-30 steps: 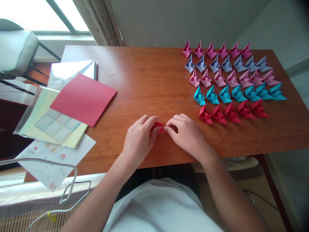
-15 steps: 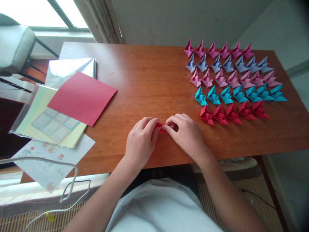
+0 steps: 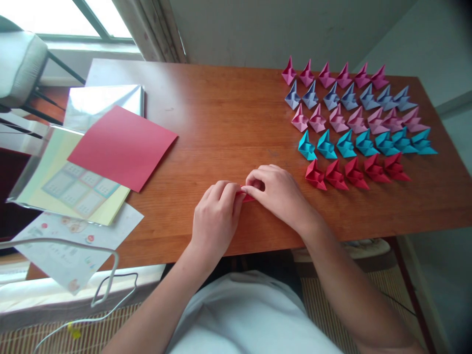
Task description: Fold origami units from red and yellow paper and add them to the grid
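Observation:
Between my hands, just above the front part of the table, is a small folded piece of red paper (image 3: 248, 198), mostly hidden by my fingers. My left hand (image 3: 217, 215) is closed, pinching its left part between thumb and fingers. My right hand (image 3: 275, 194) pinches its upper edge, the thumb and index fingertip together in a ring. To the right of my right hand lies a row of red origami pieces (image 3: 354, 174) with pointed tips. Behind it stand further rows in turquoise (image 3: 345, 145), light pink (image 3: 337, 119), lavender (image 3: 332, 97) and dark pink (image 3: 343, 76).
On the left of the wooden table (image 3: 206, 113) lies a stack of red paper sheets (image 3: 123, 147). It overlaps a clear packet of yellow paper (image 3: 106, 209) and a silvery packet (image 3: 105, 101). A printed sheet (image 3: 79, 260) and a white cable (image 3: 114, 265) are near the front left edge.
My right hand has shifted a little left and away from me along the red paper, closer to my left fingertips. My left hand stays nearly in place. The view has shifted slightly.

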Demonstrator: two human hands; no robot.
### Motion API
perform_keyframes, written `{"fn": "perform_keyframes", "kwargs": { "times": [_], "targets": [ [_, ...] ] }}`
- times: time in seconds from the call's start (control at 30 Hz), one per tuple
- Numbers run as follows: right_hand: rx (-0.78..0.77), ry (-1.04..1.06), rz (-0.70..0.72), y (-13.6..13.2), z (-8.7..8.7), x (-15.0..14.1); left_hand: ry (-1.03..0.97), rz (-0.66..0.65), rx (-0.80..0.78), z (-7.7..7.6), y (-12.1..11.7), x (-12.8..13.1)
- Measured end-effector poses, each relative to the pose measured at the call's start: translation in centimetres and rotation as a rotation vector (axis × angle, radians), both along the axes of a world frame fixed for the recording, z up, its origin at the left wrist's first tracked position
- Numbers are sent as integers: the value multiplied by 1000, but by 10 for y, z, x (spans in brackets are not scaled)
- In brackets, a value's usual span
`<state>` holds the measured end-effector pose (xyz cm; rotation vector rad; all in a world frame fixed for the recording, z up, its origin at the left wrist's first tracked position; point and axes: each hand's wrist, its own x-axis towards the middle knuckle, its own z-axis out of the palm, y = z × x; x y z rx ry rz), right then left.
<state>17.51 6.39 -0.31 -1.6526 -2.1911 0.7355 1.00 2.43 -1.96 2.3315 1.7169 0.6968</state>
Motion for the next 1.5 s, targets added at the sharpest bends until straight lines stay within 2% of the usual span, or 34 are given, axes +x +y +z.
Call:
{"fn": "perform_keyframes", "kwargs": {
  "times": [0.13,0.33,0.5,0.73,1.1,1.27,1.5],
  "targets": [
    [-18,57,107,6,1,2,-11,-52,0,1,1,-5],
    [-41,63,175,8,5,5,-20,-326,-2,5,4,-21],
    [-43,54,192,9,6,6,11,-416,51,3,2,-32],
    [-36,52,168,8,6,5,81,-461,179,6,-9,-36],
    [-43,44,169,8,6,5,310,-449,98,5,-44,-19],
    [-33,48,152,6,6,3,358,-456,26,4,-47,-17],
    [-39,48,142,4,6,3,391,-500,51,4,-45,-18]
  ]
}}
